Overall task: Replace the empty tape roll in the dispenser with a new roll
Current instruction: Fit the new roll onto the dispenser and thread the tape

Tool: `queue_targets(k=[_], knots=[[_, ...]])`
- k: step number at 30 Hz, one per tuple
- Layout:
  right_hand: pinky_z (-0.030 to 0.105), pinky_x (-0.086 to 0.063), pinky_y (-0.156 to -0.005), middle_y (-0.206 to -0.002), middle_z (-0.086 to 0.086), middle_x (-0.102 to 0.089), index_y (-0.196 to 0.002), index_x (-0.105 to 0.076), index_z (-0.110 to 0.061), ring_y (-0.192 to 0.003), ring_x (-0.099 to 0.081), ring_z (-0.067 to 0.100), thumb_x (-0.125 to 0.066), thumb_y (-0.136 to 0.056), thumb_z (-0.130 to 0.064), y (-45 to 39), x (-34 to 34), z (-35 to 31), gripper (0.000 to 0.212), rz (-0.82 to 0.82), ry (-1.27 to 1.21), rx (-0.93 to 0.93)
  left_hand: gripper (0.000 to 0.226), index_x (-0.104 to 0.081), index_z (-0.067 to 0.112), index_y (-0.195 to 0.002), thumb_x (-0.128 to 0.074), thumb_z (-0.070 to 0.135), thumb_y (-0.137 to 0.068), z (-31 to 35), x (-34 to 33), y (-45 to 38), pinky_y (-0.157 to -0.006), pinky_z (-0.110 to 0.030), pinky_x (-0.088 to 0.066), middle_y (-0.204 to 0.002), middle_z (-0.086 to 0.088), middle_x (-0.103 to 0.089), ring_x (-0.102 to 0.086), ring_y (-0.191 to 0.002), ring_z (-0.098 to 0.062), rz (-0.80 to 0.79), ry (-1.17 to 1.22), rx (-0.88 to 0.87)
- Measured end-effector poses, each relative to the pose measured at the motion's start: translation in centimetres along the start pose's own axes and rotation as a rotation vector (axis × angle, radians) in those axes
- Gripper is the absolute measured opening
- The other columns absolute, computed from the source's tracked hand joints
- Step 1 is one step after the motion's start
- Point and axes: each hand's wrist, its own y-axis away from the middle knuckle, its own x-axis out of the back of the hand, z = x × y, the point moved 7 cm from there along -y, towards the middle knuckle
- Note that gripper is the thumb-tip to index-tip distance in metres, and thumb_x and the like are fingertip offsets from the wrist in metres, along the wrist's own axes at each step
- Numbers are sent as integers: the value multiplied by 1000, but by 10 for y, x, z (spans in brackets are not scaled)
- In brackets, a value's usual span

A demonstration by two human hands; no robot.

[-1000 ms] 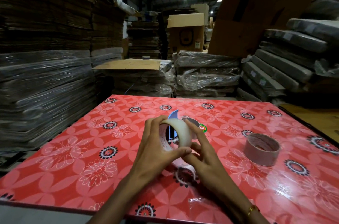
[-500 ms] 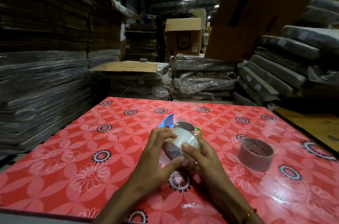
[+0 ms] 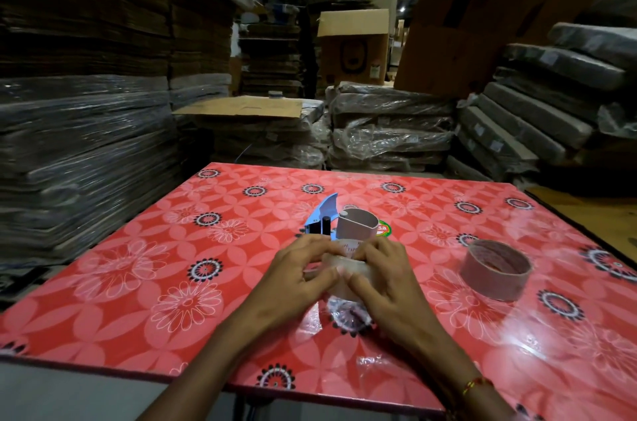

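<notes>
Both hands hold a new roll of clear tape (image 3: 344,267) low over the middle of the red flowered table (image 3: 138,282). My left hand (image 3: 296,276) grips its left side and my right hand (image 3: 382,272) its right side, with both thumbs on the outer face. Most of the roll is hidden by my fingers. Just behind my hands lies the blue tape dispenser (image 3: 324,213), with a brown cardboard core (image 3: 356,224) on it. A second empty brown core (image 3: 494,269) stands on the table to the right.
Crumpled clear wrapping (image 3: 348,317) lies on the table under my hands. Tall stacks of flat cardboard (image 3: 86,93) rise at the left, and plastic-wrapped bundles (image 3: 389,131) are piled behind the table and at the right. The table's near edge is close to my forearms.
The roll has come down from chest height toward the table and turned flatter. My hands shifted their hold around it. The camera moved, so the dispenser now shows fully behind my hands.
</notes>
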Motion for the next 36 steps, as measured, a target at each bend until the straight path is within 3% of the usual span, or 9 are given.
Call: queue_targets(k=[5, 9, 11, 17, 23, 30, 34, 36], knots=[[22, -36, -88, -96, -4, -54, -87, -60, -15, -99, -46, 19, -55, -84, -39, -2, -1, -1, 24, 7, 75, 55, 31, -69, 24, -96, -59, 44, -74, 1, 3, -4, -85, -27, -54, -111, 9, -63, -62, -104, -8, 40, -134, -26], [27, -38, -89, -95, -3, -56, -86, -59, -13, -100, -46, 21, -52, -85, -38, -2, -2, -1, 25, -6, 83, 47, 33, -66, 25, -94, -57, 47, -72, 3, 1, -6, -75, -27, -56, -107, 9, -63, -60, -99, -7, 41, -170, -56], [25, -37, -88, -96, -5, -55, -87, -59, -16, -101, -46, 20, -51, -85, -37, -2, -2, 2, 22, 2, 79, 27, 36, -67, 23, -99, -55, 45, -74, 6, -1, -7, -78, -32, -54, -106, 9, -65, -60, -98, -8, 49, -217, -92], [17, -33, -88, -96, -8, -54, -89, -59, -16, -100, -45, 18, -50, -89, -41, -2, -2, 3, 26, -4, 96, 34, 41, -69, 18, -97, -52, 47, -73, 7, 1, -12, -81, -28, -50, -103, 5, -68, -59, -94, -6, 40, -210, -81], [20, -36, -88, -96, -7, -55, -90, -61, -16, -101, -46, 18, -48, -89, -44, -3, -1, 4, 31, -5, 49, 6, 41, -69, 18, -95, -54, 49, -72, 11, 1, -16, -76, -39, -53, -94, 6, -67, -60, -90, -13, 20, -240, -74], [19, -36, -82, -93, -12, -54, -91, -60, -20, -97, -47, 14, -48, -89, -44, -3, 4, 9, 27, 23, -46, -60, 34, -72, 23, -104, -53, 32, -78, 16, 1, -18, -84, -31, -52, -106, 10, -72, -63, -95, -6, 41, -259, -57], [19, -36, -83, -94, -11, -55, -91, -60, -21, -98, -48, 17, -47, -92, -45, -4, 3, 6, 28, 3, -45, -44, 36, -70, 26, -91, -51, 51, -73, 18, 2, -23, -69, -30, -46, -82, 9, -68, -54, -70, -4, 23, -288, -41], [23, -38, -85, -95, -8, -55, -92, -61, -19, -98, -48, 17, -47, -91, -45, -3, 3, 7, 30, 1, -41, -44, 38, -71, 27, -90, -51, 52, -70, 18, 2, -25, -66, -25, -43, -77, 13, -64, -51, -67, 2, 7, -289, -35]])
